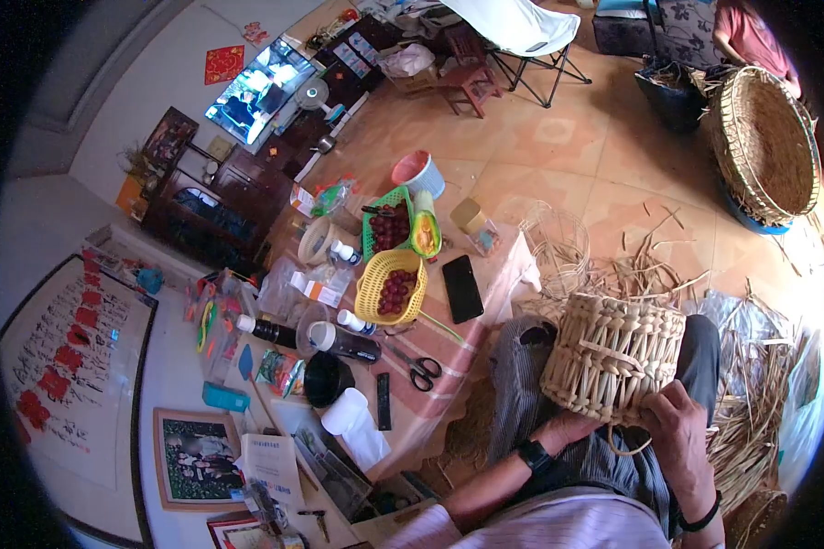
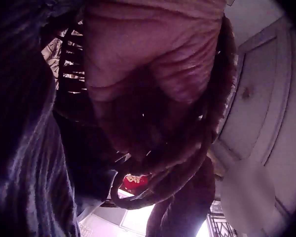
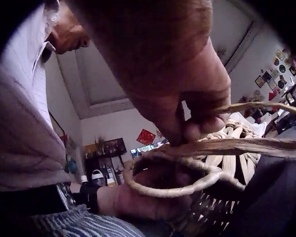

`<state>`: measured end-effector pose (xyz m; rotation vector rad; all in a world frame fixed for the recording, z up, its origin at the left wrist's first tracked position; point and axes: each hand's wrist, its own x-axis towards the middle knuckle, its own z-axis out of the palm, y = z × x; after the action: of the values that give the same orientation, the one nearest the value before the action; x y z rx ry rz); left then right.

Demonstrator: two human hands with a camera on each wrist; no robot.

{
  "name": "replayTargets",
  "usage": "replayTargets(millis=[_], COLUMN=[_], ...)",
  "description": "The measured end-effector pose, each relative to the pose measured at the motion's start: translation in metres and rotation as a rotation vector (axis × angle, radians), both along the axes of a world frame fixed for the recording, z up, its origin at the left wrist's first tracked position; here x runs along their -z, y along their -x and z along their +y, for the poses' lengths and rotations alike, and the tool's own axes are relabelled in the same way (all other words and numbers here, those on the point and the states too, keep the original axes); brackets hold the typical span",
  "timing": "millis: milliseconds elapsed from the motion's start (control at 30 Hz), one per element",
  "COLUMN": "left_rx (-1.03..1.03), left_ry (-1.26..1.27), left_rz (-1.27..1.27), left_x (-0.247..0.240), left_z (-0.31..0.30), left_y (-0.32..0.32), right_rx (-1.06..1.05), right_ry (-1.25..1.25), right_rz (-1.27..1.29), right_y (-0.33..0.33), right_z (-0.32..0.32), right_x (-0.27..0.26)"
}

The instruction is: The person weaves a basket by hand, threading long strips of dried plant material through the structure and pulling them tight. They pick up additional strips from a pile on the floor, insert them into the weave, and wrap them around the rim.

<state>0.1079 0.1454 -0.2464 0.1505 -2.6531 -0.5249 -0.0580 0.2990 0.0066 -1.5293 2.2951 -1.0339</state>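
Observation:
A woven straw basket (image 1: 613,357) lies tilted across the lap, its side of knotted pale strands facing up. The left hand (image 1: 572,428) reaches under its near end, mostly hidden; in the left wrist view the left hand (image 2: 153,54) has curled fingers at the basket's dark rim. At the near right edge the right hand (image 1: 677,430) pinches a strand. From the right wrist view, the right hand (image 3: 187,94) holds a twisted strand (image 3: 256,147) between thumb and fingers, above a looped strand (image 3: 172,190). That loop hangs at the basket's near edge in the head view.
A table (image 1: 467,366) at left bears a yellow basket (image 1: 368,291) of fruit, a phone (image 1: 463,288), scissors (image 1: 423,371) and bottles. Loose straw (image 1: 751,403) lies at the right. A large round basket (image 1: 769,146) stands farther back, near another person (image 1: 760,37).

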Motion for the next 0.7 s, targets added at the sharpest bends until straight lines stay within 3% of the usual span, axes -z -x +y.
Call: replayTargets(millis=[133, 200, 233, 300, 367, 433, 500, 567, 667, 700], left_rx=[-0.091, -0.070, -0.040, -0.050, -0.143, -0.052, 0.028, -0.048, -0.146, -0.143], left_ry=[0.598, 0.281, -0.184, -0.862, -1.272, -1.428, -1.312, -0.764, -0.069, 0.027], left_rz=[-0.121, -0.316, -0.421, -0.420, -0.211, -0.079, -0.071, -0.305, 0.005, -0.025], left_x=[0.007, 0.003, -0.050, -0.068, -0.027, -0.011, -0.005, -0.004, 0.001, -0.010], left_z=[-0.004, -0.006, -0.010, -0.011, -0.009, -0.006, -0.012, -0.008, 0.010, 0.012], left_y=[-0.002, -0.004, 0.001, 0.000, -0.012, -0.010, -0.008, -0.011, 0.005, 0.007], right_rx=[0.049, -0.001, -0.024, 0.013, 0.026, 0.023, -0.011, 0.033, 0.045, 0.039], right_ry=[-0.007, -0.043, -0.062, -0.063, -0.046, -0.026, -0.030, -0.010, -0.025, -0.025], right_rz=[0.036, 0.054, 0.062, -0.002, -0.022, -0.042, 0.007, -0.088, -0.132, -0.136], right_y=[-0.004, 0.003, 0.008, 0.014, 0.013, 0.006, 0.004, 0.003, 0.006, 0.005], right_z=[-0.003, 0.003, 0.007, 0.012, 0.013, 0.005, 0.001, 0.001, 0.002, 0.002], right_x=[0.010, 0.004, -0.002, -0.017, -0.015, 0.002, 0.007, 0.002, -0.004, -0.003])
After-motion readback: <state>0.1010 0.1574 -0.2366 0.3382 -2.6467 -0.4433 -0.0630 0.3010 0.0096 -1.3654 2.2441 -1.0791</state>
